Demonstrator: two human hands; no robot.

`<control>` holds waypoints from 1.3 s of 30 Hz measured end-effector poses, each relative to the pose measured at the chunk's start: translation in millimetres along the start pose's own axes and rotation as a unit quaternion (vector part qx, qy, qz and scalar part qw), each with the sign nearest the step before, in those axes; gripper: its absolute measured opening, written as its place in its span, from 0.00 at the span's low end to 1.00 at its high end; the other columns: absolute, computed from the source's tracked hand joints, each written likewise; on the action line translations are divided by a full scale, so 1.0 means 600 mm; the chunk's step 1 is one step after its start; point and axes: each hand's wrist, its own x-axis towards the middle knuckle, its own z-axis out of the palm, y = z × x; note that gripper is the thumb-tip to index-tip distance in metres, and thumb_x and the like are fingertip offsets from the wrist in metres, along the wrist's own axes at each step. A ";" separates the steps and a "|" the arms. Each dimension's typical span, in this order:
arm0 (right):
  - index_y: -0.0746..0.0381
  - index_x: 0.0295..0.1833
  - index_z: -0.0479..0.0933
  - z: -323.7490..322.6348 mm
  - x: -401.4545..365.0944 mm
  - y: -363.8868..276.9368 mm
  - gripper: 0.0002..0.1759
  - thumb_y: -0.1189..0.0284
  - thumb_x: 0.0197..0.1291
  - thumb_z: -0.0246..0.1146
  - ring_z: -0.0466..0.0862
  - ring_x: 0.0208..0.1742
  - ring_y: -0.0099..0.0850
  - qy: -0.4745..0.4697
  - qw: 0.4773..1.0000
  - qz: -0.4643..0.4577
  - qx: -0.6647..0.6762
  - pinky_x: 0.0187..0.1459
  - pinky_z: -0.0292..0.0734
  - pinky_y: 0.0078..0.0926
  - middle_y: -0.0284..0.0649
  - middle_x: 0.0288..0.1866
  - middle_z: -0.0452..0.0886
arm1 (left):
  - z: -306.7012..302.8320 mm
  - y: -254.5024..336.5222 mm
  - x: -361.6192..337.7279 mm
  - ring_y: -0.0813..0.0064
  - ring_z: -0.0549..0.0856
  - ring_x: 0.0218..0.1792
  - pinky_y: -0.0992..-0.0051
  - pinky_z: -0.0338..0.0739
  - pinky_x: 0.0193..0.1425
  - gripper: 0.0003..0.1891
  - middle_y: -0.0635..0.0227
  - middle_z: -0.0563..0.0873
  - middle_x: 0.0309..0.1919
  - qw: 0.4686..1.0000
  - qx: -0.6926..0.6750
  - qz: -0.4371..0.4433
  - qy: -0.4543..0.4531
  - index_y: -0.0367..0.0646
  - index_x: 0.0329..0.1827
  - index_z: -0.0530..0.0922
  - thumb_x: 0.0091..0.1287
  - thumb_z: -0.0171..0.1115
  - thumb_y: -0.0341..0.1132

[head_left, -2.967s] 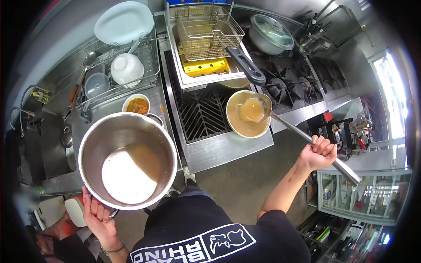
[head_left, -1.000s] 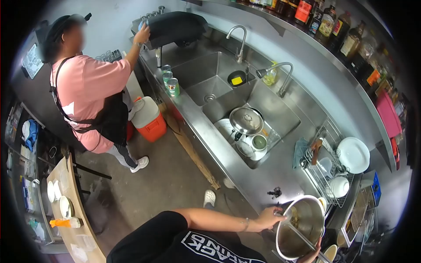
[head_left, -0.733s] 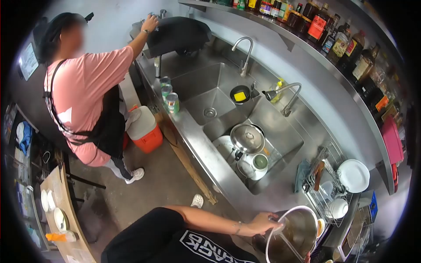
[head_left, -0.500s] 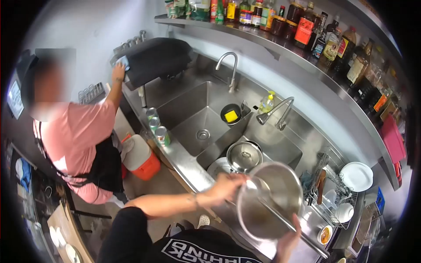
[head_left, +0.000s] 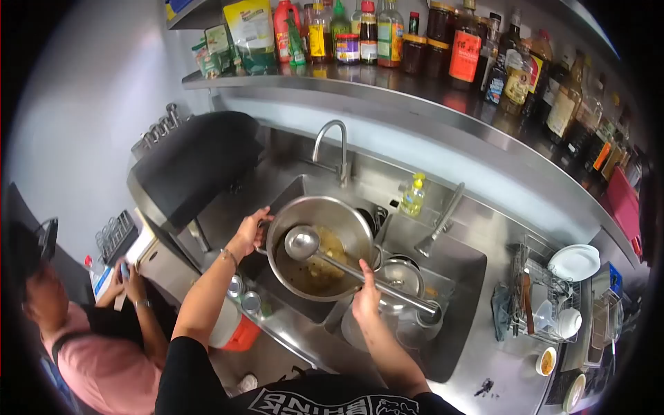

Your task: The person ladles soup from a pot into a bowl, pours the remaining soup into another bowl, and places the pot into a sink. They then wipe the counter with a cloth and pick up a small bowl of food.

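Note:
A large steel pot (head_left: 280, 266) is held over the left sink and the divider, with some yellowish food and liquid at its bottom. My left hand (head_left: 252, 232) is closed around the pot's left handle. On the pot's right side my right hand (head_left: 366, 294) grips the rim or handle area, its thumb raised beside the ladle shaft. A steel ladle (head_left: 302, 243) lies across the pot, its bowl inside and its handle sticking out to the lower right. Below the pot, a lidded pan (head_left: 400, 277) sits in the right sink.
A co-worker (head_left: 104, 346) stands at the left edge. Two faucets (head_left: 339, 155) and a soap bottle (head_left: 413, 195) line the sink's back. Cans (head_left: 250, 302) stand on the front ledge. A dish rack (head_left: 536, 297) is at right, below a bottle shelf (head_left: 429, 111).
The pot has moved left, from the counter side to over the sinks. My left hand has gone from the ladle area to the pot's left handle. The co-worker's arm has come down from the black cover.

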 end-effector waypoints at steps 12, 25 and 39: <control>0.66 0.53 0.71 0.039 0.105 0.185 0.23 0.63 0.56 0.62 0.73 0.52 0.30 0.110 0.993 0.022 -0.046 0.55 0.65 0.26 0.40 0.51 0.74 | -0.103 -0.167 0.353 0.77 0.74 0.17 0.77 0.66 0.21 0.34 0.68 0.79 0.18 0.994 0.101 -0.030 0.016 0.40 0.27 0.81 0.58 0.48 0.67; 0.59 0.42 0.76 -0.001 0.197 0.355 0.14 0.64 0.54 0.66 0.74 0.45 0.26 0.256 0.957 0.126 -0.053 0.47 0.68 0.25 0.34 0.43 0.76 | -0.178 -0.347 0.570 0.64 0.72 0.55 0.68 0.61 0.62 0.50 0.51 0.76 0.52 0.963 0.239 -0.121 -0.007 0.30 0.55 0.71 0.56 0.31 0.74; 0.57 0.53 0.72 -0.070 0.268 0.538 0.21 0.64 0.54 0.60 0.75 0.42 0.27 0.321 0.929 0.146 -0.110 0.44 0.71 0.29 0.35 0.40 0.77 | -0.150 -0.335 0.512 0.52 0.56 0.66 0.42 0.47 0.63 0.55 0.64 0.57 0.68 0.867 0.329 -0.355 -0.118 0.50 0.69 0.55 0.43 0.35 0.82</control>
